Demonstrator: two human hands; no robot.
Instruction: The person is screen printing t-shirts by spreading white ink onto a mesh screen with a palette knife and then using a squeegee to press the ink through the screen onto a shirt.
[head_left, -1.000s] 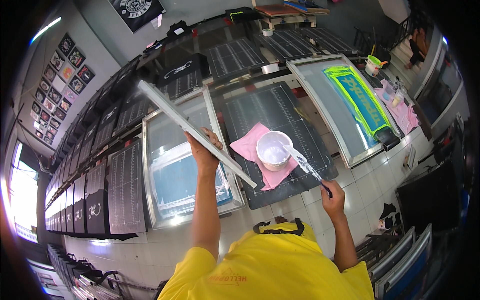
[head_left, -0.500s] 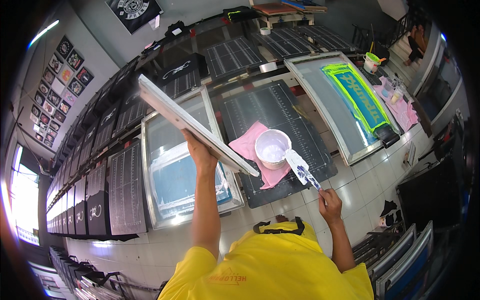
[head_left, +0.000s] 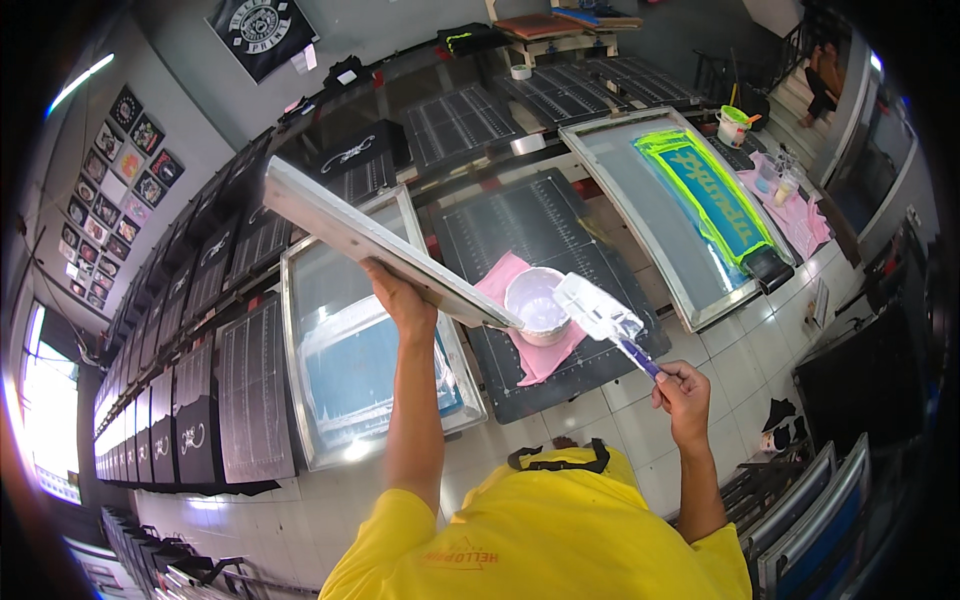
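My left hand [head_left: 405, 305] is closed around a long, white-smeared squeegee [head_left: 365, 230], held slanting over the left screen. Its lower end reaches the rim of a white tub [head_left: 540, 325]; whether they touch I cannot tell. Pale ink coats the inside of the tub, which stands on a pink cloth [head_left: 540, 365] upon a black printing board [head_left: 510, 215]. In my right hand [head_left: 685, 395] is the purple handle of a spatula [head_left: 600, 310]. Thick white ink covers its blade, which is raised beside the tub's right rim.
On the left lies a framed screen [head_left: 298, 370] with white ink on it. Another framed screen [head_left: 655, 215], bordered in bright green, lies to the right. Beyond it are a small green-rimmed tub [head_left: 733, 127] and a pink cloth [head_left: 805, 225]. More black boards [head_left: 460, 125] stretch away behind.
The spatula has lifted and turned, bringing its ink-covered blade up beside the tub's rim. My right hand has moved slightly right and up. The squeegee's lower end now overlaps the tub's left side.
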